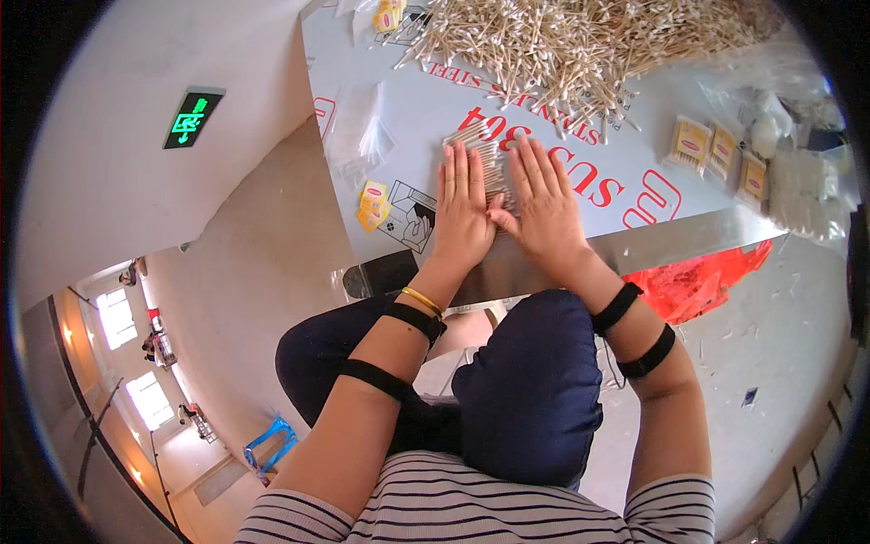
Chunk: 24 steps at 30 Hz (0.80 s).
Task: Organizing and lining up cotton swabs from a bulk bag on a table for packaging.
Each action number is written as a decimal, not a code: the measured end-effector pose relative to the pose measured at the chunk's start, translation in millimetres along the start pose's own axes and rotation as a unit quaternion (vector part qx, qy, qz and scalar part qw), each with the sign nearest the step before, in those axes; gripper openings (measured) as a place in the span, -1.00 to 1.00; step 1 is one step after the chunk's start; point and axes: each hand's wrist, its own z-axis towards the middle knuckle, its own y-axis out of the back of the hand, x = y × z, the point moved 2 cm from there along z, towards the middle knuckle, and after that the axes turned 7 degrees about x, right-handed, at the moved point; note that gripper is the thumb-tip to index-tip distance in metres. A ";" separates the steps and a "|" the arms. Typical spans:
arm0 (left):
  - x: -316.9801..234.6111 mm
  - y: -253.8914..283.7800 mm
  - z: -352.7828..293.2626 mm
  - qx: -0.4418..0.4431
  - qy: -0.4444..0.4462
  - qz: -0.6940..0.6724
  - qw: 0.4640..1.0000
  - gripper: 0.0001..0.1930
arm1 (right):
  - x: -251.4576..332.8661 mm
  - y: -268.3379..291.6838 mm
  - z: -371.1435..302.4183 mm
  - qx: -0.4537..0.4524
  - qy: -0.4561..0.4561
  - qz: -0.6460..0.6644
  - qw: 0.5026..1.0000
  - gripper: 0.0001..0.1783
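Note:
A small row of cotton swabs (492, 161) lies on the table (580, 213) between my two hands. My left hand (462, 204) is flat along the row's left side, its fingers straight and pointing away from me. On the other side, my right hand (546, 204) is stretched out too, fingers extended and thumb reaching across toward my left hand. Parts of the swabs are hidden under the fingers and thumbs. Farther off, a big loose heap of cotton swabs (580, 50) covers the far part of the table.
Clear plastic bags (361, 136) and yellow paper labels (372, 206) lie left of my hands. Filled swab packs (691, 143) stand at the right, beside more clear plastic (807, 186). A red plastic bag (698, 281) hangs below the table's near edge. A blue stool (270, 444) stands on the floor.

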 end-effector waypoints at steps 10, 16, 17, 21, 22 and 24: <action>-1.4 2.1 0.0 0.006 0.003 0.006 1.000 -0.19 | 3.2 4.4 0.9 -0.004 0.022 0.005 1.000 -0.02; 2.0 5.7 -1.3 -0.005 0.004 0.000 1.000 -0.28 | -13.2 21.2 -25.4 0.051 0.069 0.008 0.996 -0.03; 5.3 8.4 -1.8 -0.026 -0.001 -0.076 0.997 -0.30 | -14.7 24.4 -30.2 0.051 0.069 0.008 0.996 -0.03; 1.2 22.8 -15.1 -0.018 0.016 -0.091 0.996 -0.32 | -20.8 30.3 -47.5 0.090 0.083 0.007 0.992 -0.05; -2.2 23.0 -22.0 -0.018 0.017 -0.091 0.996 -0.32 | -20.7 30.7 -49.2 0.097 0.089 0.005 0.991 -0.05; -12.6 18.1 -33.5 0.056 -0.003 0.015 0.998 -0.30 | -20.9 31.3 -50.8 0.096 0.091 -0.003 0.991 -0.05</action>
